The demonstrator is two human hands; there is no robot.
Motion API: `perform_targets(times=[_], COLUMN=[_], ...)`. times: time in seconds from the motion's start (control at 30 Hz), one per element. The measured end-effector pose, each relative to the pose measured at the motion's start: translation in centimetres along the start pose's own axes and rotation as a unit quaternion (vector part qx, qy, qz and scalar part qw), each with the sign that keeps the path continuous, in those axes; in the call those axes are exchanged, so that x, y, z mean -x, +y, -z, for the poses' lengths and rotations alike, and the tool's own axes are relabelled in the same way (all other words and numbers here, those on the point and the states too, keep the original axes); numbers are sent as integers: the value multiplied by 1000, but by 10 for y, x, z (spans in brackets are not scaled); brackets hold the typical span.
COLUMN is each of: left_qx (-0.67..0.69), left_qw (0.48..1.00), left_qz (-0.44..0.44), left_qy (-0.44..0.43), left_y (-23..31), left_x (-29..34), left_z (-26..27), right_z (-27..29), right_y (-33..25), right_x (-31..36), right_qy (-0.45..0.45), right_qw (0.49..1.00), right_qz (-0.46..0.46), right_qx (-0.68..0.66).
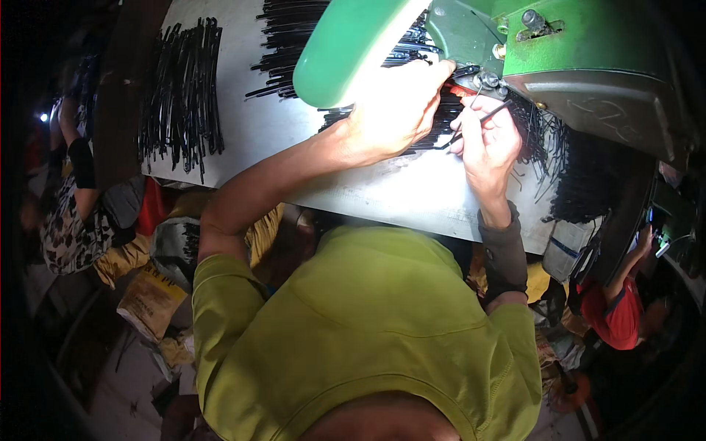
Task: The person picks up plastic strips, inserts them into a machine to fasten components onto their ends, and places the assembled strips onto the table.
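My right hand [489, 147] pinches a thin black rod [457, 138] slanting across its fingers. Left of it, my left hand [397, 103] is bent closed, fingertips beside the metal working point [485, 79] of a green machine [588, 51]. A dark piece shows at those fingertips, but what the left fingers grip is mostly hidden. Something small and orange-red [461, 91] lies between the hands. Beneath and behind them, black rods [448, 117] are spread on the pale tabletop [368, 191].
A bright lamp with a green shade [349, 51] hangs over the left hand. More black rods lie in a bundle [184, 95] at the left, and a dark pile [585, 184] sits at the right. Sacks [151, 301] stand below the table. Other people work at both sides.
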State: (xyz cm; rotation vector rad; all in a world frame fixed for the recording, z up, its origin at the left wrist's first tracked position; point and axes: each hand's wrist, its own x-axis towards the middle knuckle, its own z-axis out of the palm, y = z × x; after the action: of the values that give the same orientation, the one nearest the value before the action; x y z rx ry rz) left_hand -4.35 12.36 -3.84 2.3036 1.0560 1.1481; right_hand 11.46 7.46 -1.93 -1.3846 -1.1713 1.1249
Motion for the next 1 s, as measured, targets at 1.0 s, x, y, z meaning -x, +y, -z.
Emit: perform_targets(times=[1.0], left_qx=[3], left_qw=[999], left_qz=[-39], left_qy=[-6], left_y=[2], left_x=[-4], left_z=[-13], right_z=[15], right_y=[3], right_x=[0], right_qy=[27], right_qw=[997], right_qz=[-26], right_qx=[-67])
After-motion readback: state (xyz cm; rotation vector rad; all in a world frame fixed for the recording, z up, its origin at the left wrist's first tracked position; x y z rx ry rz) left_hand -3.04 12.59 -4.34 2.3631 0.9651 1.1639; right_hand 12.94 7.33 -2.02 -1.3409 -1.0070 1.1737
